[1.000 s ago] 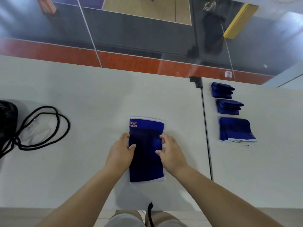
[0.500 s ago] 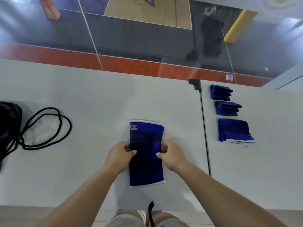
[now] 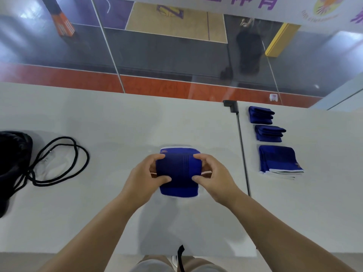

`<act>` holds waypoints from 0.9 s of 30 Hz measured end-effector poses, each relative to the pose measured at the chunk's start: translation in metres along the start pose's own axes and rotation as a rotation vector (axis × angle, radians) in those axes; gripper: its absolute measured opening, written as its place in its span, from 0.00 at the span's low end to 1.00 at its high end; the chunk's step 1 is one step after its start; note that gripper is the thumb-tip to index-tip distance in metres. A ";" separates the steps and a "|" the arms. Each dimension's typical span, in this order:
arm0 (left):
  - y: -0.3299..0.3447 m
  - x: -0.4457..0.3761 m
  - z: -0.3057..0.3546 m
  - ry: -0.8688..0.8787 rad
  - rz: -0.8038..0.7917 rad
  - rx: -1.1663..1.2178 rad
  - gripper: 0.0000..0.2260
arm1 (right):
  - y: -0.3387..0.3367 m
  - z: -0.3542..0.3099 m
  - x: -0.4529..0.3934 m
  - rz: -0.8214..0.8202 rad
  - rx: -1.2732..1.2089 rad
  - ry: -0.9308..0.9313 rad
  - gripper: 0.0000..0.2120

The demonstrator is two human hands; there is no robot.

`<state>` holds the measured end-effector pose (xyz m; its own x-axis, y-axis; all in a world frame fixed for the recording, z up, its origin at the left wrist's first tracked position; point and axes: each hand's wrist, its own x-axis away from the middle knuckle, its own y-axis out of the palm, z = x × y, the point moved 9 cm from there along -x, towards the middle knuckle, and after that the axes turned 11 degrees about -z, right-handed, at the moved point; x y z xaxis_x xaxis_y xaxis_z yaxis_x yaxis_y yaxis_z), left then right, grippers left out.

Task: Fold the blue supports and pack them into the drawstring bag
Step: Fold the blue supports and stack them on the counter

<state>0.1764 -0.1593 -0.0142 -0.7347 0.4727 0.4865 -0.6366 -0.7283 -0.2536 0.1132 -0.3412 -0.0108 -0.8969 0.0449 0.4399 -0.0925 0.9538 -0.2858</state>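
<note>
A blue support [image 3: 178, 173] with white trim lies on the white table [image 3: 117, 124] in front of me, bent over on itself in the middle. My left hand [image 3: 146, 177] pinches its left edge and my right hand [image 3: 213, 176] pinches its right edge, thumbs on top. Two folded blue supports [image 3: 260, 115] [image 3: 269, 133] lie at the right, one behind the other. A flat stack of blue supports [image 3: 278, 160] sits nearer, just below them. The black drawstring bag [image 3: 11, 160] lies at the far left edge, its black cord [image 3: 64, 154] looped on the table.
A dark seam [image 3: 242, 152] with a black clip [image 3: 230, 105] divides the table into left and right panels. A glass wall stands beyond the far table edge. A black strap [image 3: 180, 256] hangs at the near edge by my knees.
Both hands have lifted the near half of the flat support and brought it over toward the far end, so it now looks about half as long.
</note>
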 end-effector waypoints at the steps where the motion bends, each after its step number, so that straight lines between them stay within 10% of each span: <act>1: 0.001 -0.001 0.003 0.009 -0.003 -0.052 0.24 | 0.001 -0.003 0.000 0.000 0.061 0.008 0.26; 13: 0.009 -0.009 0.018 0.110 -0.147 -0.187 0.06 | -0.005 -0.007 0.007 -0.111 0.170 0.035 0.06; 27: 0.025 -0.024 -0.038 -0.082 -0.222 -0.391 0.11 | -0.005 0.067 0.010 0.041 0.294 0.339 0.19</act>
<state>0.1687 -0.1700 -0.0641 -0.5597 0.5439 0.6252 -0.8287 -0.3647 -0.4246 0.0763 -0.3657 -0.0617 -0.7147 0.2224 0.6631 -0.2224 0.8266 -0.5169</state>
